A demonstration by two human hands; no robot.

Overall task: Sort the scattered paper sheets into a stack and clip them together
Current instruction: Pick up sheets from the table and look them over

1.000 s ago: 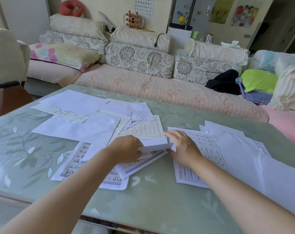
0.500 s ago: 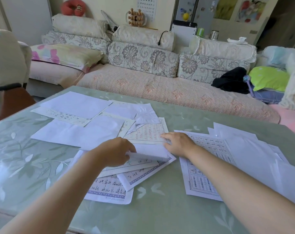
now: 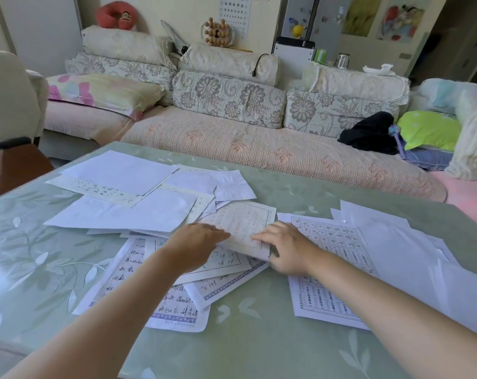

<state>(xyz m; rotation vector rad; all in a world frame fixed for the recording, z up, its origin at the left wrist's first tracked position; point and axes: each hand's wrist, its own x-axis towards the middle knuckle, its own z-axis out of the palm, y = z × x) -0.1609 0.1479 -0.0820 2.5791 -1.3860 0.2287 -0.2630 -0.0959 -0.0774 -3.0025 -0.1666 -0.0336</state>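
Head view, nearest first: a pale green glass-topped table [image 3: 259, 346] with a white leaf pattern is seen, and the scattered white paper sheets [image 3: 139, 212] are spread loose and overlapping across it, not yet gathered into one pile. At the near edge of the spread a bordered sheet with dark handwritten characters [image 3: 177, 305] is laid; the characters are too blurred to be read. To the right a sheet printed with a blue-lined character grid [image 3: 330, 242] is placed, its print likewise illegible.

Between the two, a cream sheet with a faint grid [image 3: 245, 222] is touched from both sides. The left hand [image 3: 196, 246] is rested on its left edge with fingers stretched out nearly straight. The right hand [image 3: 285, 248] is laid over its near right corner, fingers extended on top; the thumb is hidden by the paper, so a pinch cannot be confirmed.

Beyond the table a long floral-cushioned sofa [image 3: 259, 149] is seen. On the ledge behind it a small green tub [image 3: 320, 54] and a metal lidded jar [image 3: 342, 61] are stood side by side; their contents cannot be made out. A white wall chart of small dark symbols [image 3: 235, 12] is hung above, unreadable.
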